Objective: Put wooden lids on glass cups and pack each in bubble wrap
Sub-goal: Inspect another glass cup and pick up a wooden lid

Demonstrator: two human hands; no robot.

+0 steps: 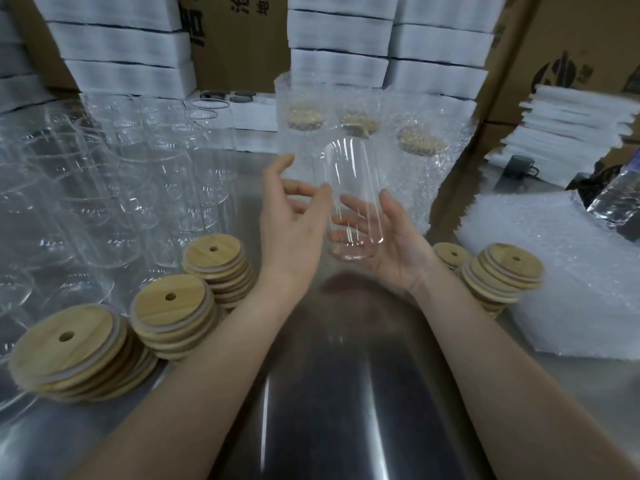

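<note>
One glass cup (349, 188) on flat right hand (388, 244), left hand (294, 230) relaxed alongside, seemingly three wrapped cups (419, 157)

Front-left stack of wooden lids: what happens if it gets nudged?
The wooden lid stack leans with its lids offset, so a push would probably shear it apart rather than move it whole. Round discs on the smooth metal table may slide or roll. Each lid looks stiff.
</note>
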